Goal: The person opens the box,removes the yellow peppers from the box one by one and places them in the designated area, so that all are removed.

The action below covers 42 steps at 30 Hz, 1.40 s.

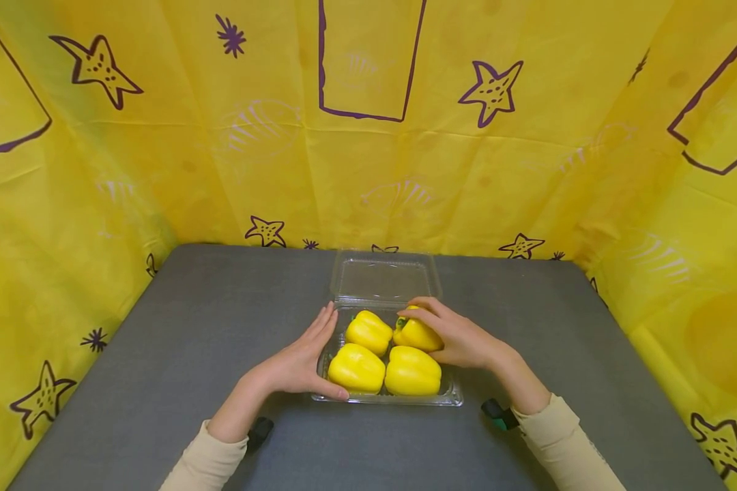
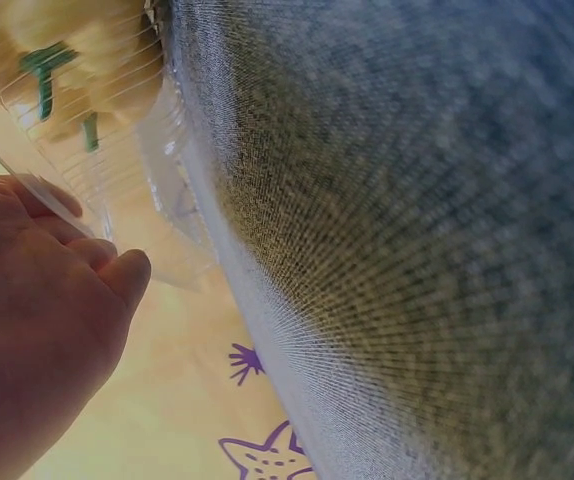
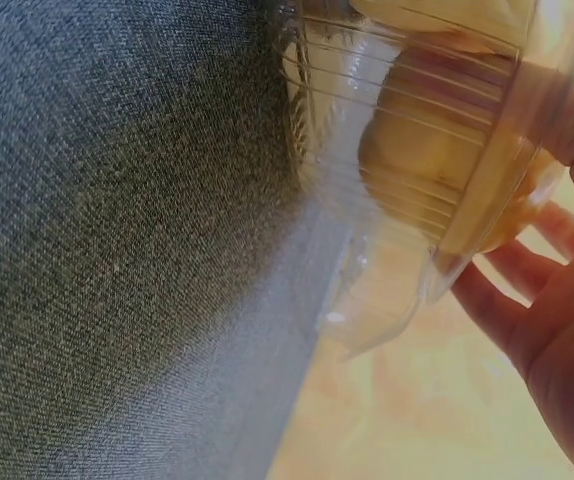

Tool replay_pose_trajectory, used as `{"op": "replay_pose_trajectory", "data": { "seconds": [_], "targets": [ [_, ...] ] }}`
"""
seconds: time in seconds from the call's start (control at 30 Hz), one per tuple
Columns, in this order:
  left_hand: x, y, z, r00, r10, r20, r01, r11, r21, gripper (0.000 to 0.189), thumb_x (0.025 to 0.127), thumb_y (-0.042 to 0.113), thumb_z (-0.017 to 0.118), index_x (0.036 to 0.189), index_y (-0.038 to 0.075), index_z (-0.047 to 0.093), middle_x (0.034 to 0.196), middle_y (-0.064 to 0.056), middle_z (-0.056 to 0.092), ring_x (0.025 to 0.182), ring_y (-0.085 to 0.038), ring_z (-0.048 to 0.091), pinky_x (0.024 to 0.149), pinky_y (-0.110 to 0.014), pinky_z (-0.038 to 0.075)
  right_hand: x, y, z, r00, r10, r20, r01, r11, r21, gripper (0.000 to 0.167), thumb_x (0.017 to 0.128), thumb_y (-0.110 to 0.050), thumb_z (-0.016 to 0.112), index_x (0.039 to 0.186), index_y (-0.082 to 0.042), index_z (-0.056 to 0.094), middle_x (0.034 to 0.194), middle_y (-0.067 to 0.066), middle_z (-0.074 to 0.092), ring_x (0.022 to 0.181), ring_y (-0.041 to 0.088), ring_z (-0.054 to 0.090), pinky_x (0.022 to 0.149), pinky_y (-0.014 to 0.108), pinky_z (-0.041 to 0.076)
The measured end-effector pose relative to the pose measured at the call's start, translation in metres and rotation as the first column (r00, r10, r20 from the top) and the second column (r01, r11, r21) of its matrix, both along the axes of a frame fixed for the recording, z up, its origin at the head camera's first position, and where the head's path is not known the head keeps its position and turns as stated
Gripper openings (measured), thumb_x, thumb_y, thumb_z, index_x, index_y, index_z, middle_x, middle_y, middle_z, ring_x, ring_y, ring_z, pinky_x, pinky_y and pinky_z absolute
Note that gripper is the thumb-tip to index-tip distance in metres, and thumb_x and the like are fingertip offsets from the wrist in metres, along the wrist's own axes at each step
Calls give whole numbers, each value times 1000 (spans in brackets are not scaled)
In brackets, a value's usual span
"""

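A clear plastic clamshell container [image 1: 454, 395] stands on the grey table with its lid [image 1: 385, 278] laid back behind it. Four-lobed-looking yellow bell peppers lie inside: one at back left [image 1: 368, 333], one at front left [image 1: 356, 369], one at front right [image 1: 413, 371]. At back right, my right hand [image 1: 460, 334] grips another yellow bell pepper [image 1: 416, 333] between thumb and fingers; its green stem shows. My left hand [image 1: 295, 361] rests along the container's left side, fingers straight at the back corner, thumb on the front rim. Ribbed walls partly blur the peppers in both wrist views.
The grey table [image 1: 233, 300] extends around the container. A yellow curtain [image 1: 368, 170] with dark starfish drawings hangs behind it and on both sides. Dark straps [image 1: 497, 414] with devices sit at the wrists.
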State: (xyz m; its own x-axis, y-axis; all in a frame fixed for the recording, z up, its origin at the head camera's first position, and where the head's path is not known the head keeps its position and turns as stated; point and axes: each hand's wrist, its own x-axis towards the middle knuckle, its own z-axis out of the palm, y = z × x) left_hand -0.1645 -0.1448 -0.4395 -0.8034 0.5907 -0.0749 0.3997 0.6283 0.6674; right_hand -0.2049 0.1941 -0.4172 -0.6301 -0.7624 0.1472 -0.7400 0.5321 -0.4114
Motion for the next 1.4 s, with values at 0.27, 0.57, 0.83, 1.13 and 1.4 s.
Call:
{"op": "replay_pose_trajectory", "data": {
  "seconds": [0.27, 0.57, 0.83, 1.13, 1.4],
  "targets": [
    [-1, 1, 1, 1000, 2, 6, -2, 1000, 0, 138, 64, 63, 82, 156, 5, -3, 162, -6, -17, 147, -22, -11, 114, -52, 17, -1, 7, 2, 997, -48, 53, 53, 993, -107, 85, 74, -11, 85, 147, -16, 41, 147, 9, 33, 127, 26, 44, 96, 45, 47],
    [-1, 1, -1, 1000, 3, 15, -3, 1000, 3, 137, 64, 62, 82, 156, 5, -3, 162, -6, -17, 148, -22, -11, 114, -53, 16, -2, 14, -4, 980, -147, 132, 178, 944, -276, 95, 71, -18, 89, 149, -21, 36, 146, 5, 32, 129, 23, 39, 100, 50, 42],
    [-1, 0, -2, 1000, 8, 13, -8, 1000, 0, 137, 64, 62, 82, 156, 5, -2, 162, -5, -17, 148, -21, -11, 114, -52, 17, 1, 15, -6, 945, -223, 239, 305, 866, -397, 96, 71, -16, 89, 149, -20, 33, 143, 6, 34, 114, 22, 46, 79, 38, 49],
    [0, 1, -1, 1000, 12, 8, -12, 1000, 3, 138, 64, 62, 83, 156, 7, -3, 162, -5, -17, 148, -22, -11, 114, -53, 16, 0, 15, -6, 897, -274, 347, 424, 754, -501, 93, 71, -5, 86, 148, -15, 35, 138, 9, 36, 109, 24, 45, 80, 30, 51],
    [0, 1, -1, 1000, 10, 6, -10, 1000, 4, 138, 64, 62, 83, 156, 7, -4, 162, -5, -16, 148, -22, -11, 114, -53, 17, -2, 23, -6, 838, -343, 424, 535, 669, -517, 89, 76, -7, 83, 148, -16, 33, 138, 11, 36, 107, 26, 46, 77, 26, 52]
  ]
}}
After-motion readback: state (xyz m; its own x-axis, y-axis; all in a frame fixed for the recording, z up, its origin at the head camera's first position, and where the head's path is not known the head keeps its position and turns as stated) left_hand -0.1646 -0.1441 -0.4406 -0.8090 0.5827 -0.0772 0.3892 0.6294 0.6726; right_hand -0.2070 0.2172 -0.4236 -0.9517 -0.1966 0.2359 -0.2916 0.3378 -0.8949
